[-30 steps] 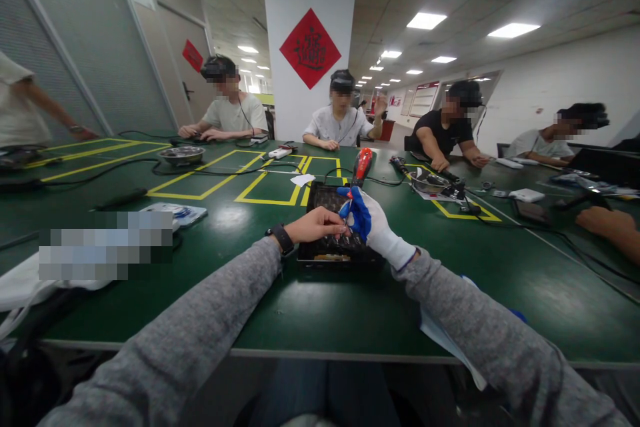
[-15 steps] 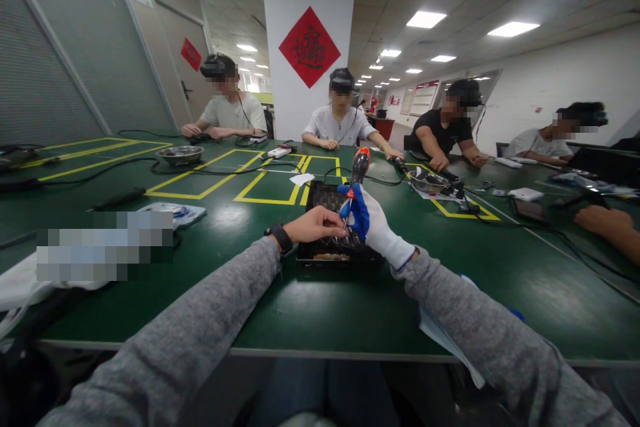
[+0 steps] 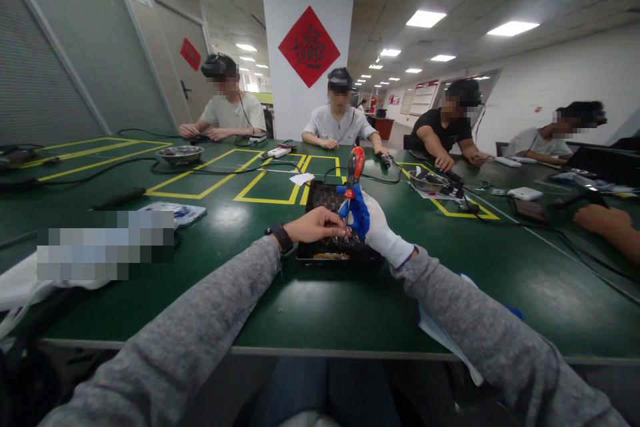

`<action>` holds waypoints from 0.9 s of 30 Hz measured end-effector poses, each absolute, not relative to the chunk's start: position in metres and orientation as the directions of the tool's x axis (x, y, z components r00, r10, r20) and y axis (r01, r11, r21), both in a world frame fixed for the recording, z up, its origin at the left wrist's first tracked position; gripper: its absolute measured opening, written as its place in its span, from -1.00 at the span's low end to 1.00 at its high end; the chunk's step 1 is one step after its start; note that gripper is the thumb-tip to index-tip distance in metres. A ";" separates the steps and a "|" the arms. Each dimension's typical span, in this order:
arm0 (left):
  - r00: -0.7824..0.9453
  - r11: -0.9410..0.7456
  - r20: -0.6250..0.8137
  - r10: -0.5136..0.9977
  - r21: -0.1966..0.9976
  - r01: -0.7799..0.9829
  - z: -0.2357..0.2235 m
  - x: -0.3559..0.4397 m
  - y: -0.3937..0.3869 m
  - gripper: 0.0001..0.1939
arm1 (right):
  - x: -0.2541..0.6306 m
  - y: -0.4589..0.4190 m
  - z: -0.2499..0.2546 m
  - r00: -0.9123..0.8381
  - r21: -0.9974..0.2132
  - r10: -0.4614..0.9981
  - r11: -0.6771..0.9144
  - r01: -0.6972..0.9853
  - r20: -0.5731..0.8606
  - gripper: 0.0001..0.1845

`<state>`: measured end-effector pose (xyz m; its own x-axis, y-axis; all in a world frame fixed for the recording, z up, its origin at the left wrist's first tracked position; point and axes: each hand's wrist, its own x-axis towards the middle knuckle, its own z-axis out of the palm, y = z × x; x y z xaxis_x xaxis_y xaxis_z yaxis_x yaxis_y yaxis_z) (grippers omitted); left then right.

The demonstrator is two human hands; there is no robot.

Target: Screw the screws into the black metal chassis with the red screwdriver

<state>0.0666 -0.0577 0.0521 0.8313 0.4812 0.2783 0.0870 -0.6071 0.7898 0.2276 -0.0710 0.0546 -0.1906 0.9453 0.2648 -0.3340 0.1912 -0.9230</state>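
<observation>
My right hand [image 3: 373,219], in a white and blue work glove, grips a screwdriver [image 3: 355,165] with a red and black handle. The screwdriver stands nearly upright, its shaft pointing down into an open black case [image 3: 320,197]. My left hand [image 3: 320,224] is bare, with a dark watch [image 3: 280,238] on the wrist. Its thumb and fingers are pinched together beside the lower end of the shaft, over the case; what they hold there is too small to make out. Both hands cover much of the case's inside, and the screwdriver's tip is hidden.
A white paper scrap [image 3: 302,179] lies behind the case. Metal bowls [image 3: 181,155] stand at the far left and right among black cables. Nearer left is a plastic packet [image 3: 187,213]; a blue and white cloth [image 3: 445,337] hangs over the front edge. Several people sit around the green table [image 3: 235,320].
The screwdriver's handle has shifted slightly left and looks turned, showing more red. My hands stay over the case. Across the table, a person's hand with a dark tool has moved a little left.
</observation>
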 end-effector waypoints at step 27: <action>0.796 -0.617 0.273 0.540 0.772 0.153 0.053 0.067 -0.060 -0.68 | 0.226 -0.080 0.059 -0.150 -0.915 0.940 0.248 -0.318 0.307 -0.46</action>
